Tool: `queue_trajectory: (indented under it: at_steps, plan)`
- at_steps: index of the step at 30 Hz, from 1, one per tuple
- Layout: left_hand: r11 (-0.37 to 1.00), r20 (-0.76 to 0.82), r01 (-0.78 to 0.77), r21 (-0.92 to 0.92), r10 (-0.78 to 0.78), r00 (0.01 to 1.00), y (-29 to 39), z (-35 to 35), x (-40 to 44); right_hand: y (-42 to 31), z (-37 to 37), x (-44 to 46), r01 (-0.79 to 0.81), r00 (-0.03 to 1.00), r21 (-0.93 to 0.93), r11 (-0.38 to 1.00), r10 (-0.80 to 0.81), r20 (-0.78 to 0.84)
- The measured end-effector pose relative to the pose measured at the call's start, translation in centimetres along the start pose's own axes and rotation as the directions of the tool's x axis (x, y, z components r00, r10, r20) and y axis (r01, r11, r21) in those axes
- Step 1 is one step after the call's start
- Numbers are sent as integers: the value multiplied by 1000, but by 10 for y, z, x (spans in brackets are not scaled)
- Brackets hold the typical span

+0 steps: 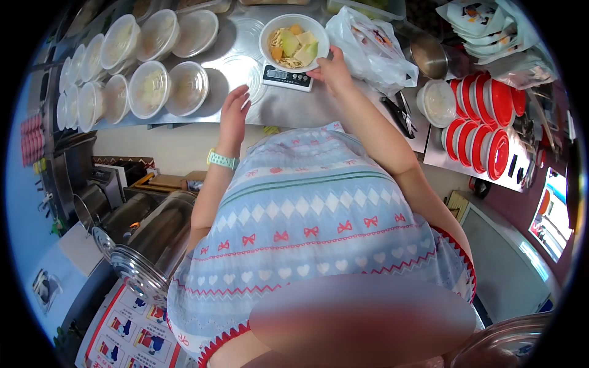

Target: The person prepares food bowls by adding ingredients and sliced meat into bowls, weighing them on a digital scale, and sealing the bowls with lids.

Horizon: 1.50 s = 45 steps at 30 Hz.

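A white bowl (294, 43) of cut yellow and pale green pieces rests on a small digital scale (287, 78) at the steel counter's front edge. Fingers and thumb of my right hand (333, 72) grip the bowl's right rim. My left hand (235, 113), empty, is raised left of the scale with its fingers apart, touching nothing. A white plastic bag (371, 48) lies just right of the bowl. Lidded round containers (149, 89) stand in rows on the counter's left part.
Black-handled scissors (399, 115) lie right of my right forearm. Beyond them are a white tub (437, 103), stacked red-rimmed containers (497, 154) and a metal bowl (429, 55). Large metal pots (161, 230) stand at lower left.
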<state>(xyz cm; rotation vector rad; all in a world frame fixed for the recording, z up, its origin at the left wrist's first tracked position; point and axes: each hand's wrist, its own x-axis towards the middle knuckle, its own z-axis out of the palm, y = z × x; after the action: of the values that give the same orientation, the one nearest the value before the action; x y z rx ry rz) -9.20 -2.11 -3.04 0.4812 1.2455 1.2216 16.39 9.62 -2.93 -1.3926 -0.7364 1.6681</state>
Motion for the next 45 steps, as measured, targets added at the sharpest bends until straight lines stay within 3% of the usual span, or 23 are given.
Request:
queue_trajectory:
  at_steps: [7, 9, 13, 16, 20, 23, 24, 26, 27, 30, 32, 33, 35, 39, 42, 44, 45]
  plan:
    - [986, 59, -38, 163, 28, 998, 16, 32, 55, 1, -14, -24, -102, 991, -57, 993, 107, 82]
    - [995, 128, 95, 41, -100, 987, 18, 41, 64, 11, -31, -31, -106, 981, -227, 968, 140, 138]
    - [994, 171, 92, -67, -79, 982, 22, 56, 67, 11, -48, -44, -113, 984, -238, 965, 142, 110]
    - [992, 250, 106, -74, -85, 964, 23, 47, 74, -8, -62, -47, -10, 993, -249, 968, 39, 111]
    - [991, 276, 135, -6, -129, 953, 18, 19, 64, -50, -87, -23, 242, 969, -248, 938, -247, 9]
    - [974, 266, 213, 74, -225, 937, 21, -2, 45, -85, -115, 27, 443, 828, -450, 775, -546, -125]
    - [970, 248, 231, 77, -243, 938, 21, -7, 40, -96, -122, 49, 445, 825, -452, 773, -550, -128]
    - [962, 259, 268, 46, -270, 927, 14, -23, 41, -119, -135, 97, 496, 730, -635, 592, -681, -65]
    - [952, 264, 307, 18, -301, 916, 11, -27, 41, -127, -138, 122, 495, 730, -638, 590, -680, -62]
    - [949, 211, 316, -7, -308, 928, 11, -22, 40, -148, -125, 194, 308, 799, -901, 305, -597, 71]
    - [956, 172, 288, -54, -275, 946, 14, -14, 38, -158, -95, 222, 314, 846, -947, 74, -474, 244]
    - [958, 171, 281, -61, -267, 948, 16, -11, 38, -157, -85, 238, 286, 886, -954, 87, -402, 229]
    - [955, 128, 283, -93, -270, 954, 18, -5, 37, -153, -66, 273, 215, 956, -975, -64, -191, 223]
    - [961, 48, 258, -103, -254, 966, 21, -3, 32, -146, -51, 301, 256, 959, -956, -144, -84, 270]
    - [952, 11, 280, -121, -281, 960, 14, -11, 33, -141, -45, 314, 187, 981, -974, -131, 74, 179]
    - [945, -12, 305, -117, -308, 951, 11, -12, 35, -119, -62, 344, 273, 952, -962, 26, -154, 266]
    - [943, -15, 311, -120, -315, 949, 11, -11, 37, -120, -64, 341, 271, 953, -962, 25, -146, 265]
